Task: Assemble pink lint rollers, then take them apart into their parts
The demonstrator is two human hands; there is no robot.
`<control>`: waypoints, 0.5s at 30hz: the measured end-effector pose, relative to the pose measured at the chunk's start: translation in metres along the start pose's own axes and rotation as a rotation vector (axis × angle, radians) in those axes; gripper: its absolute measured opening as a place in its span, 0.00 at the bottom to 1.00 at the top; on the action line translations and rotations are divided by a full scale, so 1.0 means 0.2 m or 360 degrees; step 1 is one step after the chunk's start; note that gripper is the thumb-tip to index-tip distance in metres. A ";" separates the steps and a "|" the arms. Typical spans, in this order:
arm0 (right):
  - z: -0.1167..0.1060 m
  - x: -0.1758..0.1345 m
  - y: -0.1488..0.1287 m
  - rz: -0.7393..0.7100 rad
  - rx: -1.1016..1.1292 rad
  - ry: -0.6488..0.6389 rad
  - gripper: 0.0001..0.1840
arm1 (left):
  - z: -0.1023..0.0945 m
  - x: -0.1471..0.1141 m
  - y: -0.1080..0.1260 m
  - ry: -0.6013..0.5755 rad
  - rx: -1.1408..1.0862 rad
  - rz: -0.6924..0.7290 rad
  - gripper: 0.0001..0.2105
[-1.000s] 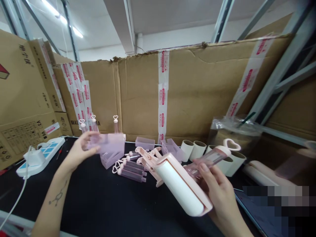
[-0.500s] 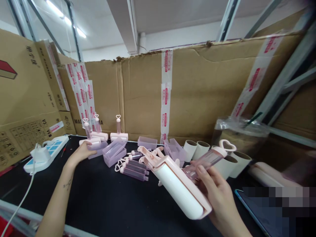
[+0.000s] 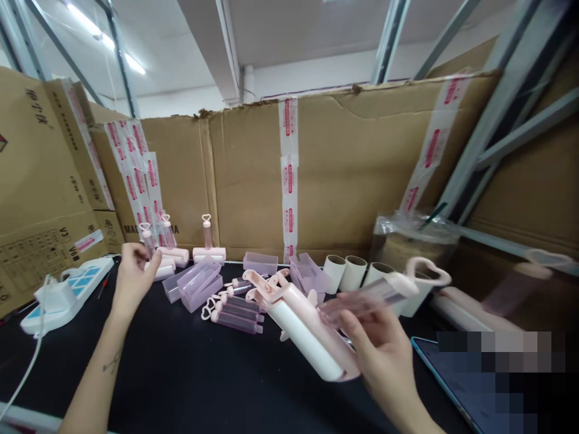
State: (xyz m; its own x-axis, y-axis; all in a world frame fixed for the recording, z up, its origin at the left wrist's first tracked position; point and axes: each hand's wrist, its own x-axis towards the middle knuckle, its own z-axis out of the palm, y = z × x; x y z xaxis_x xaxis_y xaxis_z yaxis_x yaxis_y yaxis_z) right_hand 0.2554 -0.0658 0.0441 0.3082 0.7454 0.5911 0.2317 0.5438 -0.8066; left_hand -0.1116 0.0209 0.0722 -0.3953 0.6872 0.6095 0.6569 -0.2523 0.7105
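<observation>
My right hand (image 3: 384,346) is closed round the clear purplish handle of a pink lint roller (image 3: 307,334), held tilted above the table. Its white paper roll faces me, and the heart-shaped loop at the handle's end points up to the right. At the far left, my left hand (image 3: 136,271) has its thumb and fingers round the lower handle of another lint roller (image 3: 163,268), which stands handle up. Two more lint rollers (image 3: 208,254) stand beside it. Clear purple cases (image 3: 201,286) lie to the right of my left hand. Several loose handles (image 3: 237,319) with heart loops lie mid-table.
White paper rolls (image 3: 353,274) stand at the back right, before a plastic-wrapped cup (image 3: 414,241). A phone (image 3: 452,374) lies at right, and another lint roller (image 3: 474,313) lies behind it. A power strip (image 3: 67,295) with a cable is at left. Cardboard (image 3: 235,181) walls the back.
My left hand has moved from a purple case to the leftmost standing lint roller. My right hand still holds its lint roller, now slightly turned. The view has shifted to the right.
</observation>
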 end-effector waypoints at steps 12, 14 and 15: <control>0.06 -0.11 0.06 -0.1539 -0.1141 -0.1165 0.18 | 0.36 -0.64 0.38 -0.1806 -0.1868 -0.1084 0.28; 0.07 -0.11 0.03 -0.1623 -0.1081 -0.1371 0.22 | 0.34 -0.62 0.37 -0.1584 -0.1778 -0.1067 0.22; 0.07 -0.10 0.02 -0.1615 -0.1026 -0.1459 0.25 | 0.32 -0.61 0.37 -0.1504 -0.1731 -0.1040 0.21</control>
State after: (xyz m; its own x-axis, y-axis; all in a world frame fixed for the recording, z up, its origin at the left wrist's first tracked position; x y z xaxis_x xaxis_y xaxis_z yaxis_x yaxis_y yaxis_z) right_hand 0.2378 -0.0742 0.0294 -0.8349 0.2765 0.4759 0.4147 0.8846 0.2135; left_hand 0.0261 -0.0374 0.0274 0.3847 0.9227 -0.0252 -0.3791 0.1828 0.9071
